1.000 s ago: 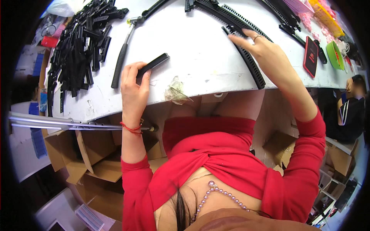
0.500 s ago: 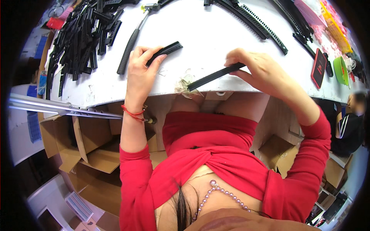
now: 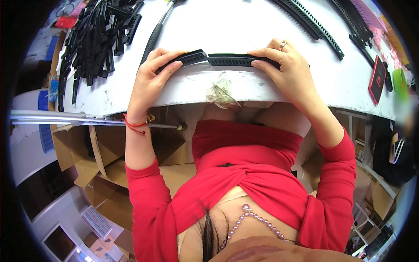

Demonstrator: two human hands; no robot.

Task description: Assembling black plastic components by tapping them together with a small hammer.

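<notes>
My left hand (image 3: 158, 72) pinches a short black slotted plastic strip (image 3: 193, 57) between thumb and fingers. A second black slotted strip (image 3: 231, 60) is gripped by my right hand (image 3: 283, 70), its slotted side facing me. The two strips lie end to end above the white table (image 3: 183, 89), their near ends meeting or almost touching at the middle. I cannot tell whether they are joined. The outer ends are partly covered by my fingers. Crumpled clear tape (image 3: 223, 92) sticks to the table's front edge just below the strips.
A heap of black strips (image 3: 94, 43) covers the table's left side, with a hammer (image 3: 153, 39) beside it. Long joined black strips (image 3: 312, 24) lie at the far right. A red-edged phone (image 3: 377, 81) rests near the right edge. Cardboard boxes (image 3: 113, 174) stand below the table.
My right hand has turned its strip from slanting to level and brought its end up to the left strip's end. The left hand has shifted slightly. The view has moved a little.
</notes>
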